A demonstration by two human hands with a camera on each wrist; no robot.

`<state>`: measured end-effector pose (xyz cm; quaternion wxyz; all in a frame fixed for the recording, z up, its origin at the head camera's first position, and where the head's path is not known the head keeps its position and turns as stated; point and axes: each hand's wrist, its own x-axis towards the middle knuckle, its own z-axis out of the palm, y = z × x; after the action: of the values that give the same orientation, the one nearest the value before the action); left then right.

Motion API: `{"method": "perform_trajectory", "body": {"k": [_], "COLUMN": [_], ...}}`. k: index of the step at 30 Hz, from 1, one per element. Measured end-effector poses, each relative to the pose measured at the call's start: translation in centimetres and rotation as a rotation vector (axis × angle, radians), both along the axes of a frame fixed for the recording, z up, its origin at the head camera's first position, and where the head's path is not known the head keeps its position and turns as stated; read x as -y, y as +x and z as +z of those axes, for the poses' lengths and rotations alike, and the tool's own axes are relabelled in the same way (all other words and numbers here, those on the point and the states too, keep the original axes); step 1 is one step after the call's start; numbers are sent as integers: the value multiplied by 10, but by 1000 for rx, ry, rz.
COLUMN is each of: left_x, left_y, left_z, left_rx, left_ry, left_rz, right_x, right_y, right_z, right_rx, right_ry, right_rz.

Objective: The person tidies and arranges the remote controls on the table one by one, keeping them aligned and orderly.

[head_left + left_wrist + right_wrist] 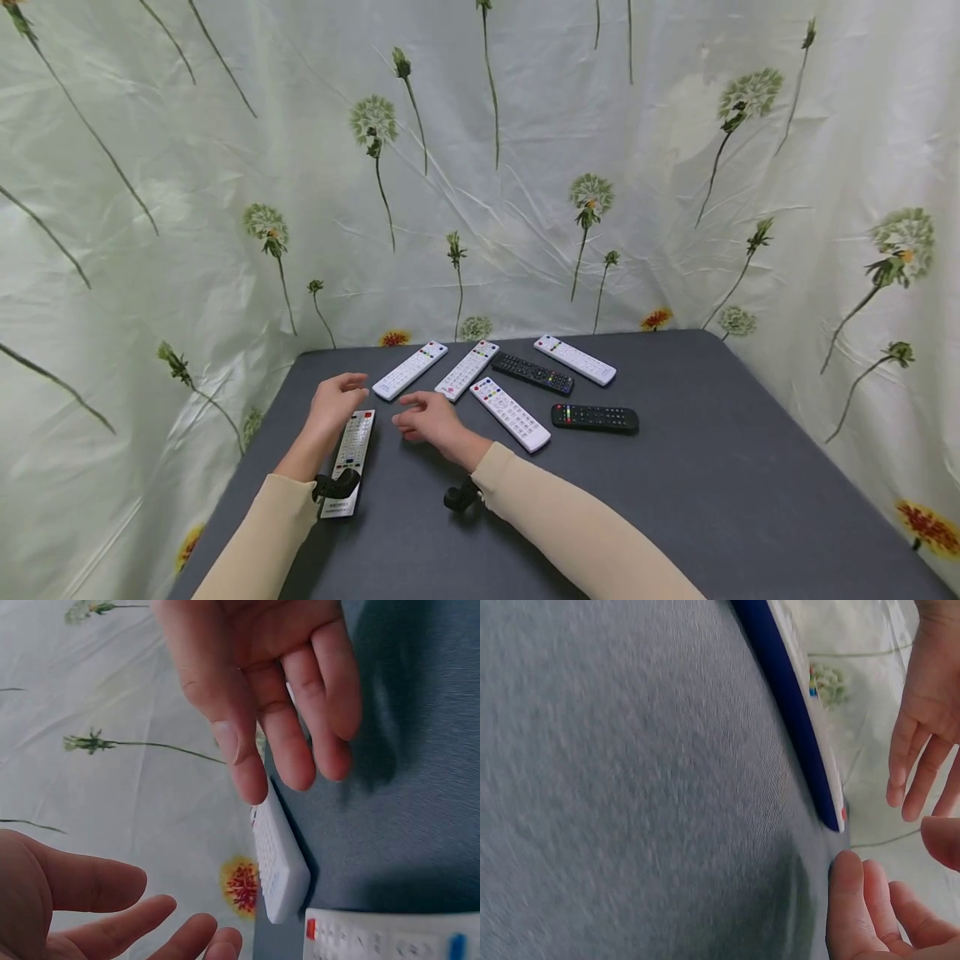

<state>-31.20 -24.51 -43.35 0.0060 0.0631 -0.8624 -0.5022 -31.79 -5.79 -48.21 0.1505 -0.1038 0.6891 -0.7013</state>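
Note:
My left hand (pixel 333 410) hovers over the far left of the dark table, beside the upper end of a long white-faced remote control (pixel 355 446). Its fingers are loosely bent, with nothing between them. That remote has a red button at its far corner and dark blue sides; my left wrist partly overlaps it in the head view. My right hand (pixel 437 423) is to the right of this remote, relaxed and holding nothing, its palm turned toward the left hand. Just beyond the hands lie a white remote control (pixel 410 371) and another white remote control (pixel 467 371).
Right of the hands are a white remote (pixel 510 414), a black remote (pixel 532 373), a shorter black remote (pixel 595 418) and a white remote (pixel 575 360) at the back. A dandelion-print curtain (pixel 525 250) hangs behind the dark table (pixel 712 492). Each wrist wears a small black camera.

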Motion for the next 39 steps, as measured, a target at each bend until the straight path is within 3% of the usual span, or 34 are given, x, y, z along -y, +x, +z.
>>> {"method": "perform_trajectory", "body": {"k": [4,11,17,27,32,39], "left_x": [-4,-9,-13,-14,-19,-20], "left_y": [-19,-44,-61,-85,-89,-89], "left_z": [1,-8,-17,-17,-21,-27], "left_rx": [28,59,53,31,18,30], "left_ry": [9,-81,-172,-311,-372,-425], "left_rz": [-17,-26,-45,-51,-77,-66], "right_x": [-4,-6,-9,-11,-11,-8], "right_y": [-8,-20,-31,-40,-41,-40], "right_z": [-1,-2,6,8,7,-1], "right_rx": [40,135,226,311,335,359], "right_ry": [-34,-112,-159,-185,-198,-219], "right_rz": [-15,-14,-26,2,20,14]}}
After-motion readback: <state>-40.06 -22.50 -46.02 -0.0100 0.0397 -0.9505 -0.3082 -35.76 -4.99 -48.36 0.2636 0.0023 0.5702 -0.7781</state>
